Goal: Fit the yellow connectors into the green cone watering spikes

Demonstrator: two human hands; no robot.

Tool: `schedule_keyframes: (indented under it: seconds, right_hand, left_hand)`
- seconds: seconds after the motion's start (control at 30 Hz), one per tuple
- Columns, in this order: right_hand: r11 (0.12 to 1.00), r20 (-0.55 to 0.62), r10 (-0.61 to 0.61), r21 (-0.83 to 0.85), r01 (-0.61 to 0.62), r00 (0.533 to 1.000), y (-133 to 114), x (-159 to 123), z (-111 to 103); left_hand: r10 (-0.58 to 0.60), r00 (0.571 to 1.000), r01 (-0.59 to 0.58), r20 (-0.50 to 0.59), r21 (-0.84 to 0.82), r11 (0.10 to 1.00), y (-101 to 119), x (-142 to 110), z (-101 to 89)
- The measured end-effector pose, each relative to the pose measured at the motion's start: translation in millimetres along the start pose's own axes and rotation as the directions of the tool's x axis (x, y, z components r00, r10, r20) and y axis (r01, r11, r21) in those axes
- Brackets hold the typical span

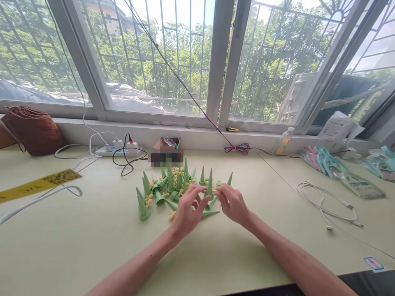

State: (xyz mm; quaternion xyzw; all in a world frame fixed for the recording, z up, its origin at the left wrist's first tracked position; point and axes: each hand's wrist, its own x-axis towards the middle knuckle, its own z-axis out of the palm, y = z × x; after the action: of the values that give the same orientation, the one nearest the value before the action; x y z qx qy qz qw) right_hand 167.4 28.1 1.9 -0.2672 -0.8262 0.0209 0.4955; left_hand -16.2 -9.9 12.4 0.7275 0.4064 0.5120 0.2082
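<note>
My left hand [191, 207] is closed, with thumb and forefinger at the sides of an upright green plastic cone [210, 181]. To its right, my right hand [233, 203] pinches a small yellow plastic piece [216, 191] against the cone's side, mostly hidden by the fingertips. Left of and behind my hands is a cluster of similar cones, some standing, like the green cone [143, 209] at the front left, and some lying down. Small yellow fittings [149, 200] are scattered among them, one yellow fitting [172, 215] close to my left wrist.
Behind the cones stands a small open box [166, 153]. A power strip [119, 151] with cables is at the back left, near a brown bag [33, 130]. On the right lie a white cable [321, 201] and packaged items [342, 170]. A bottle [284, 141] stands by the window.
</note>
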Motion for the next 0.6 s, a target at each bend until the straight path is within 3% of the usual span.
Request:
schedule_keyframes:
  seconds: [0.23, 0.37, 0.6]
  right_hand:
    - [0.992, -0.044, -0.117, -0.053, 0.115, 0.992, -8, 2, -2]
    - [0.98, -0.015, -0.187, -0.064, 0.186, 0.982, -11, 4, -5]
    - [0.957, 0.015, -0.261, -0.13, 0.261, 0.965, -10, 4, -4]
  left_hand:
    - [-0.166, 0.983, 0.16, -0.077, -0.085, 0.983, 7, 1, -1.4]
    - [-0.275, 0.96, 0.279, 0.051, -0.206, 0.938, 3, 2, -1.1]
    - [-0.485, 0.845, 0.534, 0.225, -0.348, 0.77, 16, 5, -6.3]
